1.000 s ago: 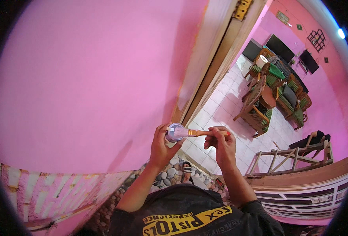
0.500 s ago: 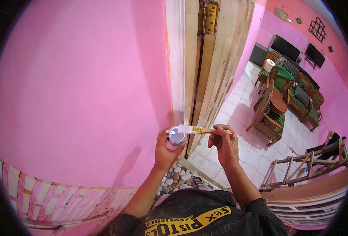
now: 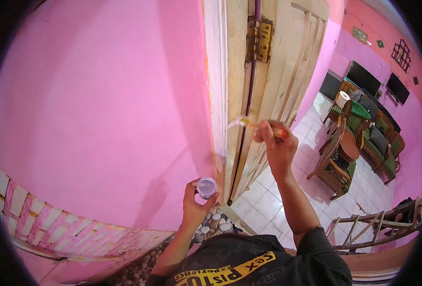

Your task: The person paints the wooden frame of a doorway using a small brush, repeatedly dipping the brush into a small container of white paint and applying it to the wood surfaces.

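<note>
My left hand (image 3: 192, 205) is wrapped round a small round paint container (image 3: 206, 188) with pale lavender paint inside and a stick or strip across its top. Higher and to the right, my right hand (image 3: 276, 145) grips a wooden-handled paintbrush (image 3: 256, 124) with a red tip. Its pale, motion-blurred bristles reach to the white-painted strip of the door frame (image 3: 218, 81), beside the pink wall (image 3: 101, 95). Right of that strip are a bare wooden door (image 3: 296, 57) and a worn brass hinge (image 3: 264, 40).
Through the doorway are a tiled floor (image 3: 258, 200), striped cushioned chairs (image 3: 382, 143), wall screens (image 3: 363, 76) and a wooden ladder-like frame (image 3: 373, 224) with a partly hidden dark-clad person (image 3: 404, 205) behind it. A pebbled floor (image 3: 215, 221) lies below me.
My right hand has lifted the brush from over the container up to the door frame. My left hand and container sit lower in view. The view has shifted, showing more of the door.
</note>
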`<state>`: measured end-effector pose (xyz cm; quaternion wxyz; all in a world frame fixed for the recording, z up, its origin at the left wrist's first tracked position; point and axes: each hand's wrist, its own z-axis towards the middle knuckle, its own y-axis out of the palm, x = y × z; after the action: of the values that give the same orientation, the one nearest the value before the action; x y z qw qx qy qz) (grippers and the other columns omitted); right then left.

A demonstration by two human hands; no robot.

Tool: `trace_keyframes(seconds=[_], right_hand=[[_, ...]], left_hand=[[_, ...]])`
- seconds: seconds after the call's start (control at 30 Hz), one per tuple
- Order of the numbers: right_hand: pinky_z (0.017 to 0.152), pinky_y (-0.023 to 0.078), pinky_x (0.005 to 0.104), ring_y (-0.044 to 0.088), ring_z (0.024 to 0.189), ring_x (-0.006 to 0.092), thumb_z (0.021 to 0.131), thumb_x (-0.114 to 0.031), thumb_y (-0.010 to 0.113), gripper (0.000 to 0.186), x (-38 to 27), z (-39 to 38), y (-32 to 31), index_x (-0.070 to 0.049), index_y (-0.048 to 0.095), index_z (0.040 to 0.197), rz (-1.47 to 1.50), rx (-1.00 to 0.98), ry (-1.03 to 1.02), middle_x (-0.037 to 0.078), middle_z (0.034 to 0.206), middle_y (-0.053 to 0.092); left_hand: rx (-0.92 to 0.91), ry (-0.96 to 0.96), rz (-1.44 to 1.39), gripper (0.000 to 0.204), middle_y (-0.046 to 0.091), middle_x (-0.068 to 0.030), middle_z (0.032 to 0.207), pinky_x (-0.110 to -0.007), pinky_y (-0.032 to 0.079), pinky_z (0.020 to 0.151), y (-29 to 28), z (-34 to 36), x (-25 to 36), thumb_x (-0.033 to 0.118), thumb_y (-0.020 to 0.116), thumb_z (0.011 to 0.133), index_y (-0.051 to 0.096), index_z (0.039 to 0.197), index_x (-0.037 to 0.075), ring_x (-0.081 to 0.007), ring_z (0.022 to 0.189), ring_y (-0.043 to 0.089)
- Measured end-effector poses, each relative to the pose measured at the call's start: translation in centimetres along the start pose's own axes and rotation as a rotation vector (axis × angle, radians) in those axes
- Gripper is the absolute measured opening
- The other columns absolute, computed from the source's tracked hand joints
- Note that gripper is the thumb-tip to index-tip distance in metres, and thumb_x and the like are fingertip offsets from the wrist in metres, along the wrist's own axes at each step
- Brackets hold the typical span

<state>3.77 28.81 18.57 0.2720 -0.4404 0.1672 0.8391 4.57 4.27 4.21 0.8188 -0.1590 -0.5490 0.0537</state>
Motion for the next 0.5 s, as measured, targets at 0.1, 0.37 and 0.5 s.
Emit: trace_keyframes(seconds=[0.1,0.37,0.5], right_hand=[[0.065,0.061,0.0295,0.073,0.068,0.0165,0.1,-0.014,0.071,0.02,-2.7,2.4,1.7,0.006,0.07,0.104,0.185,0.125,-0.12,0.012,0.082,0.074],[0.06,0.059,0.0265,0.072,0.064,0.0134,0.098,-0.009,0.072,0.015,0.4,-0.2,-1.4,0.006,0.069,0.096,-0.196,-0.015,-0.237,0.009,0.075,0.073],[0.062,0.058,0.0252,0.072,0.067,0.0126,0.098,-0.005,0.071,0.011,1.0,0.7,-0.1,0.006,0.068,0.097,-0.272,-0.107,-0.275,0.009,0.078,0.074]], left_hand=[[0.029,-0.005,0.043,0.06,0.064,-0.0091,0.116,-0.035,0.053,0.094,-0.4,-1.3,0.0,0.014,0.088,0.082,0.055,0.13,0.002,-0.0188,0.108,0.065],[0.066,-0.08,-0.007,0.06,0.064,-0.0074,0.115,-0.035,0.052,0.096,-1.0,-4.3,-1.4,0.014,0.088,0.082,0.054,0.129,0.002,-0.0184,0.11,0.064],[0.07,-0.055,0.029,0.058,0.064,-0.0074,0.114,-0.034,0.052,0.095,-1.5,-5.0,-2.3,0.012,0.087,0.082,0.054,0.129,0.003,-0.0178,0.108,0.065]])
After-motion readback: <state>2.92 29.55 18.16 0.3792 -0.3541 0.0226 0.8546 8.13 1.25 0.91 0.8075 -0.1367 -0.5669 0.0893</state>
